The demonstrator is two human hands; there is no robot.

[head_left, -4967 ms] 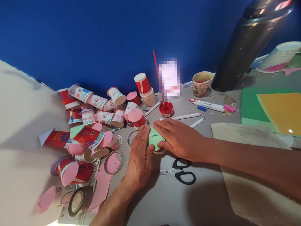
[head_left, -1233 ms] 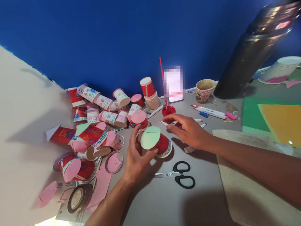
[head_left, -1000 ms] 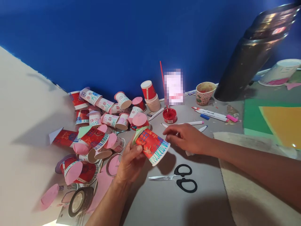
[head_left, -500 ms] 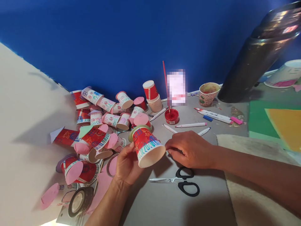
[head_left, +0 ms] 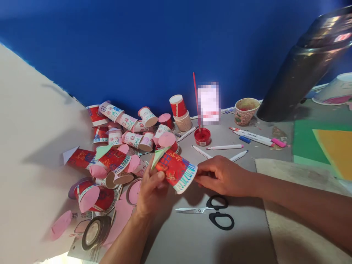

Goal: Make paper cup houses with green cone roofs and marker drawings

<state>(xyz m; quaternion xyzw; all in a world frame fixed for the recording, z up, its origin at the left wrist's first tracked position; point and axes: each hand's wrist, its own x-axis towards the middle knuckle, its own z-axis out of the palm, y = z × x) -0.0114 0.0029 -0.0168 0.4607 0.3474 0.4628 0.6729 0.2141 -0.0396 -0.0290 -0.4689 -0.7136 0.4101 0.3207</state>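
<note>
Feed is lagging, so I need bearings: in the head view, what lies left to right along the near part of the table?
Tape roll → left hand → red paper cup → right hand, with the scissors just in front of it → beige cloth.

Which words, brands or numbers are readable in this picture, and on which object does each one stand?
None can be read.
Red cup in the left hand: orange and blue marks, too blurred to read.
Cups in the pile: drawn scribbles, too small to read.
Stacked red cup: a white label, illegible.
Red paint pot: a label on its side, too small.
Pixelated card: masked, unreadable.
</note>
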